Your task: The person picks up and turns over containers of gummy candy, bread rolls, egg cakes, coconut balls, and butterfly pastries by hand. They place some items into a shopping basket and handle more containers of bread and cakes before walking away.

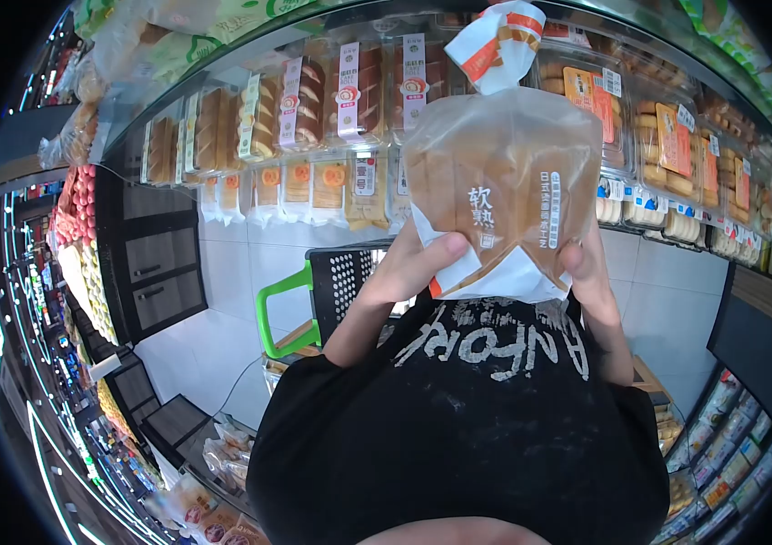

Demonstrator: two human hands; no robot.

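Held up in front of my chest is a bag of sliced bread (504, 182), in frosted wrapping with white lettering and a twisted white-and-orange top. My left hand (415, 263) grips its lower left side, thumb across the front. On the lower right side my right hand (586, 268) has its thumb pressed to the wrapping. Most of the fingers of both hands are hidden behind the bag. Behind it, boxed cake rolls (358, 91) stand in a row on the shelf, with packed pastries (299, 186) below them.
Clear boxes of pastries (667, 150) fill the shelf at right. A dark perforated basket (340, 282) with a green handle (268, 313) is beside me at left. Black cabinets (154, 263) stand farther left, and bagged bread (204, 509) lies at lower left.
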